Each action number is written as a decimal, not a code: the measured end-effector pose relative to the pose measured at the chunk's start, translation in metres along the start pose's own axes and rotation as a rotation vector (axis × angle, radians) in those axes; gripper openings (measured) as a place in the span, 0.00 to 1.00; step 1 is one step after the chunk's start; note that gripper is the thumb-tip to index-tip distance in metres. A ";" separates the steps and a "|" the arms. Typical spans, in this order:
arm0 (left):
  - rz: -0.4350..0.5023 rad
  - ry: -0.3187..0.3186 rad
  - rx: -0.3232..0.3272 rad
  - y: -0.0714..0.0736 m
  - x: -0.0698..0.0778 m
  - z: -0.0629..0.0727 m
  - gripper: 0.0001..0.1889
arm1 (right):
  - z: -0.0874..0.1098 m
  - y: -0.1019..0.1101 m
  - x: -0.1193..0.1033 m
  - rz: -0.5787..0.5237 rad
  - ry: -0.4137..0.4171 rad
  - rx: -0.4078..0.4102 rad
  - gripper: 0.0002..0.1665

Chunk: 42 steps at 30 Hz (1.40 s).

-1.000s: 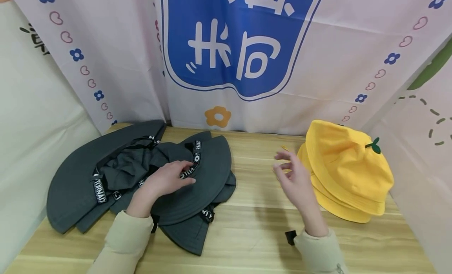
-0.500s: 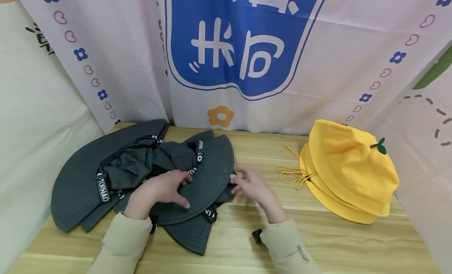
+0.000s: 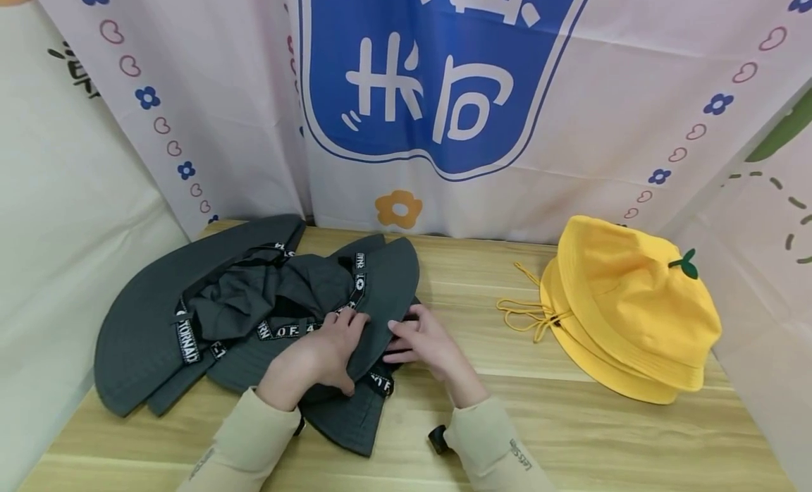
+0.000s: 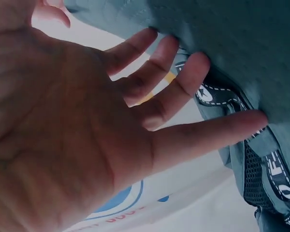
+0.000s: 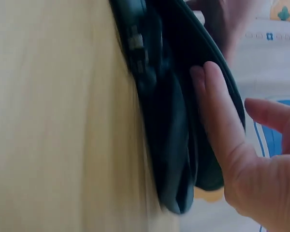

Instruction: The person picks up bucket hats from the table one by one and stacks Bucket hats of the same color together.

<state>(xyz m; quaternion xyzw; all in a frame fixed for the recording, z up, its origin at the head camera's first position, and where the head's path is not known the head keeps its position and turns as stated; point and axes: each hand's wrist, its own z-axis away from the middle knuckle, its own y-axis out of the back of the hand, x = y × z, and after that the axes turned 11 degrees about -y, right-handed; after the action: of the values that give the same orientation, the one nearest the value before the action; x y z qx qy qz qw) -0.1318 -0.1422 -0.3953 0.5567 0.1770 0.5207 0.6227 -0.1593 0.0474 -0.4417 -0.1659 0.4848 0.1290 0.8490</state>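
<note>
Dark grey bucket hats with black lettered bands lie overlapping on the left. My left hand (image 3: 317, 358) rests on the brim of the right-hand dark bucket hat (image 3: 393, 273); in the left wrist view its fingers (image 4: 169, 92) are extended, tips against the cloth. My right hand (image 3: 431, 340) is at that brim's right edge. In the right wrist view its fingers (image 5: 220, 111) reach under the brim and the thumb lies outside, pinching the edge between them. Another dark brim (image 3: 345, 421) shows beneath, and a wide dark hat (image 3: 136, 330) lies at far left.
Stacked yellow bucket hats (image 3: 628, 302) sit at the right, with a green sprout (image 3: 685, 264) on top and a yellow cord (image 3: 526, 312) trailing left. All lie on a wooden tabletop (image 3: 571, 443). A printed cloth (image 3: 539, 196) hangs behind, with white cloth walls at the sides.
My right hand has moved left from near the yellow hats to the dark hat's brim, its fingers now under the edge. My left hand has shifted right and lower along that brim, which is slightly raised.
</note>
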 end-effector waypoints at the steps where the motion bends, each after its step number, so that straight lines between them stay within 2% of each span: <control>1: 0.000 -0.006 -0.001 0.000 0.000 0.000 0.55 | 0.001 -0.002 0.000 -0.013 0.002 -0.016 0.34; 6: 0.017 -0.056 -0.004 0.003 -0.003 0.003 0.50 | 0.002 -0.011 0.003 -0.067 0.034 -0.056 0.33; 11: 0.045 -0.088 0.007 0.006 -0.004 0.004 0.48 | 0.002 -0.013 0.004 -0.080 0.073 -0.038 0.33; 16: 0.082 -0.170 0.098 0.013 -0.009 0.007 0.46 | 0.005 -0.006 0.000 -0.102 0.160 -0.004 0.33; 18: 0.101 -0.179 0.137 0.018 -0.013 0.008 0.45 | 0.009 -0.002 -0.005 -0.128 0.188 0.013 0.33; 24: 0.155 -0.107 0.231 0.031 -0.032 0.016 0.42 | 0.021 0.014 -0.023 -0.235 0.249 0.084 0.34; 27: 0.148 -0.051 0.245 0.036 -0.043 0.021 0.41 | 0.027 0.022 -0.030 -0.273 0.279 0.086 0.34; 30: 0.135 0.045 0.206 0.038 -0.053 0.024 0.42 | 0.033 0.028 -0.035 -0.290 0.312 0.078 0.33; 32: 0.145 0.104 0.157 0.038 -0.060 0.024 0.43 | 0.036 0.031 -0.037 -0.296 0.327 0.073 0.33; 34: 0.156 0.130 0.110 0.037 -0.065 0.024 0.44 | 0.038 0.032 -0.039 -0.310 0.336 0.071 0.33; 36: 0.181 0.124 0.080 0.036 -0.068 0.022 0.43 | 0.040 0.034 -0.041 -0.321 0.340 0.078 0.33; 38: 0.203 0.094 0.079 0.036 -0.070 0.021 0.42 | 0.042 0.037 -0.043 -0.329 0.343 0.087 0.33; 42: 0.286 0.039 0.172 0.040 -0.072 0.019 0.34 | 0.048 0.046 -0.047 -0.352 0.367 0.107 0.32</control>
<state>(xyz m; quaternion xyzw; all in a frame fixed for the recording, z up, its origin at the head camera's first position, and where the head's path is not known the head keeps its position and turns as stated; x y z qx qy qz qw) -0.1632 -0.2186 -0.3801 0.6173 0.1519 0.5974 0.4888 -0.1625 0.1067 -0.3854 -0.2230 0.6004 -0.0788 0.7639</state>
